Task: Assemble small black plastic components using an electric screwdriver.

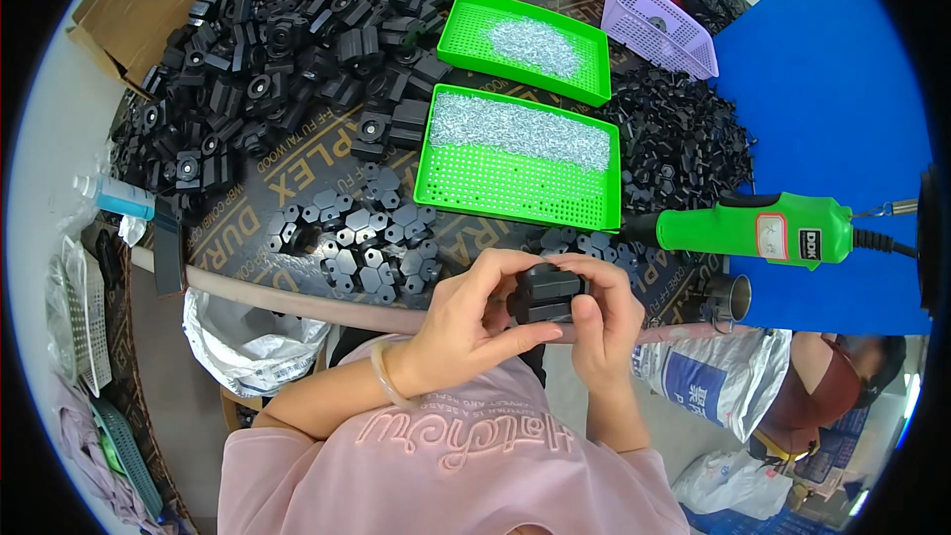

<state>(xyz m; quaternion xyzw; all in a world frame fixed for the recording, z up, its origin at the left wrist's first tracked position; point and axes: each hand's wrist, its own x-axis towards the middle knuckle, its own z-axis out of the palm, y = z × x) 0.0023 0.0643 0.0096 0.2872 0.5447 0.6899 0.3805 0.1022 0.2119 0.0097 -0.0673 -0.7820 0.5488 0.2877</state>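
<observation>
Both hands, left hand (464, 322) and right hand (604, 322), pinch a black plastic block (547, 295) at lower centre, just past the table edge (297, 297), below the near green tray (520, 203).

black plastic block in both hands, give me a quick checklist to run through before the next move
1. Block held firmly: ok. The left hand and right hand both have a grip on the black plastic block, just in front of the table edge.
2. Screws on hand: ok. The near green tray and the far green tray each hold a heap of small silver screws.
3. Driver within reach: ok. The green electric screwdriver lies right of the hands, untouched.
4. Hexagonal black parts ready: ok. They lie spread flat just beyond the left hand.
5. Block's top face and hole aligned: cannot tell, fingers cover it.
</observation>
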